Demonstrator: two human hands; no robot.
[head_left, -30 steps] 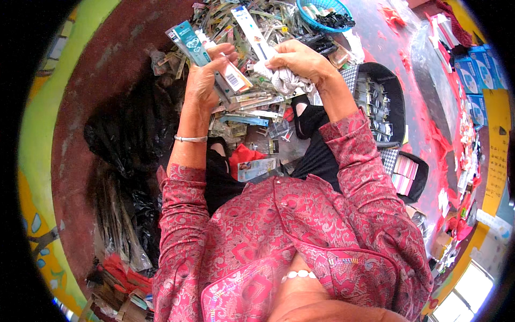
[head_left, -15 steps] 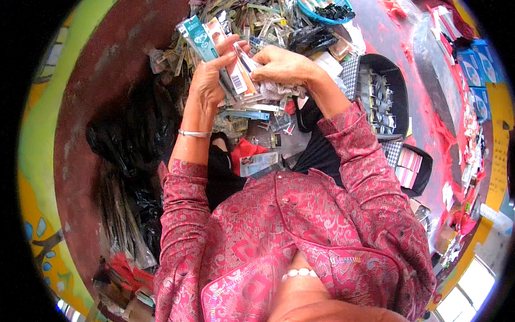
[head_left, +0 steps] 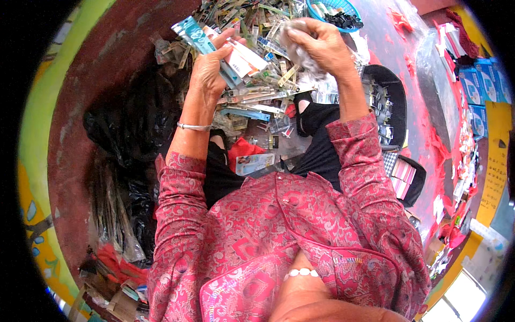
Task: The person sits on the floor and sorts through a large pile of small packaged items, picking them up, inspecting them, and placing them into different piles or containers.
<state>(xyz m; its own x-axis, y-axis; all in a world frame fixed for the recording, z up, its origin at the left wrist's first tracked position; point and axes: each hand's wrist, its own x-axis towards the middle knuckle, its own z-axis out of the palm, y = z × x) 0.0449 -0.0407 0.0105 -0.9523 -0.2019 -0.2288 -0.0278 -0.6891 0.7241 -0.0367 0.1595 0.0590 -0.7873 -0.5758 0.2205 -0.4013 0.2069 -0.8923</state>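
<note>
Near the top middle, my left hand (head_left: 208, 75) is closed round a few narrow flat packages. One is a teal package (head_left: 194, 35) pointing up to the left; beside it a white package (head_left: 247, 59) slants down to the right. My right hand (head_left: 326, 47) is raised to the right of them, apart from the packages, gripping a crumpled greyish-white cloth (head_left: 299, 60) blurred by motion. Under and beyond both hands spreads a heap of thin packages (head_left: 248, 96) in clear wrapping, mostly yellowish, white and blue.
A blue basket (head_left: 351, 9) stands behind the heap. At the right are a black case (head_left: 397, 88) with small packed items and a smaller black box (head_left: 413, 190) of striped packs. Black plastic bags (head_left: 126, 123) lie left. A red cloth (head_left: 241, 152) lies between my legs.
My right hand has left the packages and moved up and right with the cloth. In my left hand, the white package has tilted to point further right.
</note>
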